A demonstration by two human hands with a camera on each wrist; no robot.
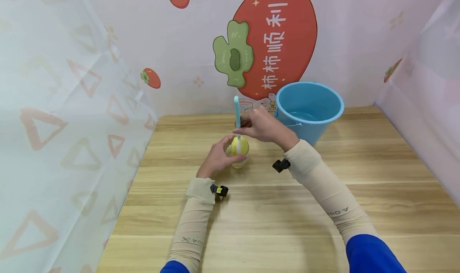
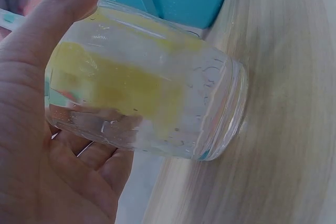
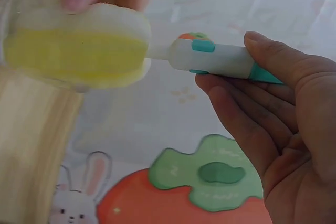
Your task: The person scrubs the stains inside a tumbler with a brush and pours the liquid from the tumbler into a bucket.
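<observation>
Clasping jar (image 2: 152,90), left fingers (image 2: 63,9); pinching brush (image 3: 220,60), right fingers (image 3: 270,51); handle tip (image 1: 236,100) head-view only.

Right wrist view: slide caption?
Right hand holds a brush handle, its yellow-and-white sponge reaching into a clear jar.

Bright, even light fills the head view, bleaching the left wall sheet (image 1: 46,81) and dropping soft shadows beside both sleeves (image 1: 334,193) onto the wooden table (image 1: 266,225); the wrist views are dimmer and greyer, with small glints on the clear jar (image 2: 134,82) and smeared wood grain
</observation>
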